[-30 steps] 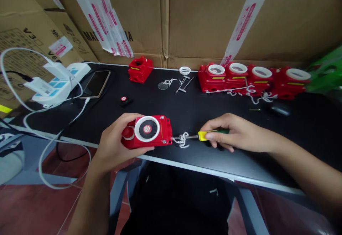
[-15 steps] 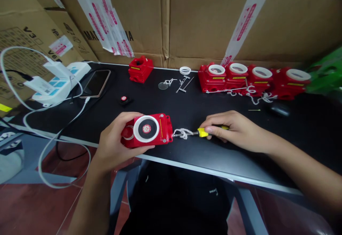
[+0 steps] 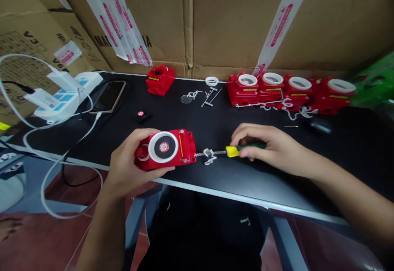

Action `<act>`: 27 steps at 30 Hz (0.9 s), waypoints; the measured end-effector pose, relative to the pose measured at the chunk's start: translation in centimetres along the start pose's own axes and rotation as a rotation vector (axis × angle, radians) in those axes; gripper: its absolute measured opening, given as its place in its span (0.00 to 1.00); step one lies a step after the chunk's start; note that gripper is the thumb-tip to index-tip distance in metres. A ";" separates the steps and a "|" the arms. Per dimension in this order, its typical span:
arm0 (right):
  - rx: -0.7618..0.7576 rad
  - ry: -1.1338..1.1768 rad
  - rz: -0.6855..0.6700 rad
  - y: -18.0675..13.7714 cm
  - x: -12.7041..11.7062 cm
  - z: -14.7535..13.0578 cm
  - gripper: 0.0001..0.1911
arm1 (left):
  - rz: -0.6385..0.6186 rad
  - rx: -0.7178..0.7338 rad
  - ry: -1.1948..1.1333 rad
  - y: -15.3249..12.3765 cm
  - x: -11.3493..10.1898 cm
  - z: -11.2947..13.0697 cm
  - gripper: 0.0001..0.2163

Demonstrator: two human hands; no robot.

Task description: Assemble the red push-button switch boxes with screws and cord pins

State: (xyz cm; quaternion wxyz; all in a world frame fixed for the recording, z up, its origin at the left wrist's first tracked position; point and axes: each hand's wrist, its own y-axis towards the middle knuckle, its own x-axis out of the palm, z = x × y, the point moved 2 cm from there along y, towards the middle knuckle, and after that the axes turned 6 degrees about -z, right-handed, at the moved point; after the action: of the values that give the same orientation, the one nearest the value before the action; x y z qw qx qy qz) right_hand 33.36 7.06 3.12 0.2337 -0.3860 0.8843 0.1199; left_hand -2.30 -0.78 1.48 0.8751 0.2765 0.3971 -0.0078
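Note:
My left hand (image 3: 127, 162) is closed around the left end of a red box-shaped housing (image 3: 184, 148), near the table's front edge. A white ring (image 3: 150, 148) frames a black disc with a red-and-white centre on its upper face. In my right hand (image 3: 261, 141) is a screwdriver (image 3: 233, 151) with a yellow and dark green handle, its shaft pointing left at the housing's right side. White cord (image 3: 209, 156) is looped around the shaft near that side. The exact contact of the tip is too small to make out.
Several red housings (image 3: 271, 92) with white rings stand at the back right, and another red housing (image 3: 160, 80) at the back left. Loose metal parts (image 3: 211, 97), a white ring (image 3: 211, 81), a small black knob (image 3: 140, 115), a phone (image 3: 109, 95) and a power strip (image 3: 69, 97) lie around.
The white cord around the shaft has shifted and bunched up. My right fingers have turned slightly on the screwdriver handle, showing more of its green part. The whole view has moved slightly.

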 end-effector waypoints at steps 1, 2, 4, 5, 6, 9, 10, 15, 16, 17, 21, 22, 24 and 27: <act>-0.028 -0.021 0.016 0.0 0.0 0.0 0.15 | 0.006 0.001 0.005 0.0 0.0 0.0 0.36; -0.055 -0.040 0.032 0.0 -0.1 -0.1 0.16 | 0.012 0.001 0.008 0.0 0.0 -0.1 0.36; -0.067 -0.067 0.058 -0.1 -0.2 -0.3 0.15 | 0.019 0.007 0.011 0.0 -0.1 -0.1 0.36; -0.057 -0.074 0.064 -0.2 -0.3 -0.4 0.13 | 0.022 0.007 0.013 0.0 -0.1 -0.1 0.36; -0.042 -0.080 0.070 -0.2 -0.4 -0.5 0.12 | 0.023 0.006 0.015 0.0 -0.1 -0.1 0.35; 0.019 -0.073 0.072 -0.4 -0.5 -0.8 0.12 | 0.022 0.009 0.011 -0.1 -0.2 -0.1 0.36; 0.042 -0.055 0.054 -0.4 -0.4 -0.7 0.11 | 0.023 0.013 0.003 -0.1 -0.2 -0.1 0.36; 0.088 0.024 -0.003 -0.4 0.2 -0.1 0.14 | 0.031 0.025 -0.026 0.0 -0.2 -0.2 0.36; 0.062 0.022 0.018 -0.3 0.2 -0.1 0.16 | 0.026 0.021 -0.020 0.0 -0.2 -0.2 0.36; 0.033 0.016 0.038 -0.3 0.1 -0.1 0.18 | 0.019 0.016 -0.015 0.0 -0.2 -0.2 0.36; -0.021 -0.037 0.075 -0.5 -0.2 -0.6 0.14 | 0.010 0.012 -0.012 0.0 -0.3 -0.2 0.36; -0.009 -0.039 0.074 -0.6 -0.2 -0.7 0.12 | 0.006 0.018 -0.015 0.0 -0.3 -0.2 0.36; 0.035 -0.008 0.046 -0.6 -0.2 -0.9 0.11 | -0.007 0.032 -0.019 0.0 -0.2 -0.1 0.36; 0.117 0.056 -0.048 -0.6 0.3 -0.7 0.13 | -0.011 0.045 -0.028 0.0 -0.2 -0.1 0.36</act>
State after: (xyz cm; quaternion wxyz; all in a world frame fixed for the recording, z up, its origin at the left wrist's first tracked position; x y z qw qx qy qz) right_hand 33.34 6.18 3.58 0.2338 -0.3961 0.8865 0.0514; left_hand -2.52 -0.77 1.56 0.8739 0.2941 0.3862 -0.0252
